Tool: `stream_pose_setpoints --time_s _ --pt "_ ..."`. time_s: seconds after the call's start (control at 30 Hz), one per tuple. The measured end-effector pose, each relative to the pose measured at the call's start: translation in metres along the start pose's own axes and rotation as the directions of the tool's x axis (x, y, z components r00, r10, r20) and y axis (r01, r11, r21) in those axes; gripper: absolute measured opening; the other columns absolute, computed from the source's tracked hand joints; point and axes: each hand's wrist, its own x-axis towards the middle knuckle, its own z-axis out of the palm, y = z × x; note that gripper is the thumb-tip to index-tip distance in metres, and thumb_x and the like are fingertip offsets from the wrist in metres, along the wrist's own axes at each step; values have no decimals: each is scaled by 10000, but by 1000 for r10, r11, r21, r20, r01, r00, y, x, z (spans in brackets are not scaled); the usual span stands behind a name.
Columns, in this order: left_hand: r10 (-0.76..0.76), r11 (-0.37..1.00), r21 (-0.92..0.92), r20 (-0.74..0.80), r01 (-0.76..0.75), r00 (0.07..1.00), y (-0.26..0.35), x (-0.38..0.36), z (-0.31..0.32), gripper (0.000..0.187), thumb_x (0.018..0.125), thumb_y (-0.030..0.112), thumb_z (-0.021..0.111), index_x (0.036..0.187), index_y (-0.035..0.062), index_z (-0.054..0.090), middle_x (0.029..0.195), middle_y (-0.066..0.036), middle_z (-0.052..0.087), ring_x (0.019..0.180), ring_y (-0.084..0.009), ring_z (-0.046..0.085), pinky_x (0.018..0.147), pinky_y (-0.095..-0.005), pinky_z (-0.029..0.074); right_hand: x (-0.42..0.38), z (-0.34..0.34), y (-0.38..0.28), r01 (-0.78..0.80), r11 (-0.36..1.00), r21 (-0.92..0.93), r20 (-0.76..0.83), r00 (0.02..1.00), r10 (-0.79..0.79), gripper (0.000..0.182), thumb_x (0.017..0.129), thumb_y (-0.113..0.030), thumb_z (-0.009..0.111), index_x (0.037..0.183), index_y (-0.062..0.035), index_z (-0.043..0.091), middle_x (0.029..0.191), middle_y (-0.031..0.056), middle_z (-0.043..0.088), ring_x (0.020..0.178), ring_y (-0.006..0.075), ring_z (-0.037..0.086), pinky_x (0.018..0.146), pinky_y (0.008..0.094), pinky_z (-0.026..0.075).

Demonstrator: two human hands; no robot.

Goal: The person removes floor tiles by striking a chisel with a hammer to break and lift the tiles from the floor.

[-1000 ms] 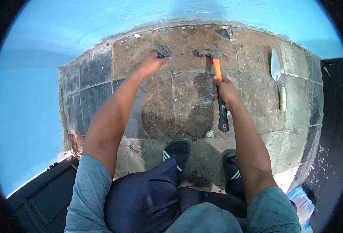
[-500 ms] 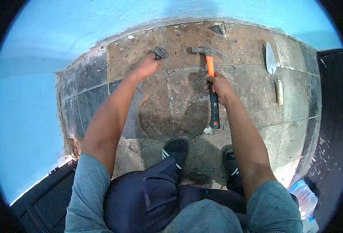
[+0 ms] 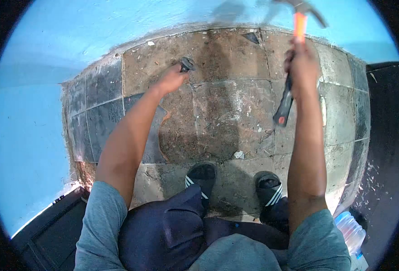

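The hammer (image 3: pixel 294 54) is up high, raised in front of the blue wall, its grey steel claw head at the very top of view. Below the head runs an orange neck, then a black handle with an orange dot at the butt, slanting down and to the left. The right hand (image 3: pixel 302 63) is wrapped tight round the handle's upper part. Down at the floor, the chisel (image 3: pixel 187 63) shows a mushroomed, dark metal top, tilted, clamped in the left hand (image 3: pixel 172 79), over the bare brown patch near the wall's foot.
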Motion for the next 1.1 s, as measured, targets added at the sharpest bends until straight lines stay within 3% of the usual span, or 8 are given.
stream_pose_setpoints --time_s 0.1,0.2,0.3,0.47,0.77,0.9,1.0,1.1 --pt "-8 999 42 24 7 1000 -16 12 3 422 898 290 650 1130 -59 600 923 -174 664 865 -272 622 812 -414 480 11 3 -23 214 974 71 -170 965 -200 332 1038 -335 531 913 -29 563 679 43 541 574 137 528 524 307 445" --pt "-13 994 109 9 12 1000 -19 14 2 477 908 312 637 1210 -53 579 1021 -230 679 973 -344 649 886 -435 483 1 43 40 247 942 -229 -203 934 -295 327 1027 -304 528 975 14 589 757 153 639 702 277 647 641 418 517" --pt "-44 983 179 46 35 998 -10 4 -1 510 913 315 628 1266 -47 565 1143 -282 663 1084 -413 637 959 -451 474 -56 83 73 287 727 -624 517 849 108 433 1005 -364 531 1168 25 632 1075 313 665 1058 501 623 903 537 483" --pt "177 917 338 131 -212 975 -41 -3 18 524 876 322 654 1234 -56 593 1228 -301 630 1140 -447 608 988 -450 467 -68 72 115 -59 848 -526 360 888 286 463 1000 -403 540 1130 23 663 1039 307 672 1022 475 642 890 519 487" --pt "-169 986 -16 -89 169 982 -11 -43 -35 444 810 198 635 1172 -60 627 1095 -254 680 1032 -329 651 858 -413 483 -50 32 127 -75 812 -579 310 901 304 448 1001 -372 545 1146 42 639 936 290 684 875 426 686 781 484 514" --pt "-286 916 277 -58 291 956 -34 -76 -64 398 817 184 638 1135 -55 641 1058 -184 706 994 -282 641 851 -406 476 -38 18 149 -37 868 -496 340 911 233 368 1017 -332 565 1099 23 614 651 45 533 482 152 508 445 330 420" --pt "-159 987 -39 -231 154 960 -59 -89 -59 425 859 202 605 1226 -9 644 1192 -210 691 1135 -301 636 952 -403 464 -41 19 121 -122 830 -544 311 890 334 442 1002 -365 553 1163 38 634 842 236 689 741 373 691 726 457 516" --pt "-379 882 -404 -301 243 875 -23 -97 -48 259 849 135 636 1065 0 685 1009 -99 705 957 -221 633 842 -378 476 -39 25 109 -174 826 -536 325 861 392 416 1005 -348 558 1138 38 638 742 196 665 659 333 678 679 451 512"
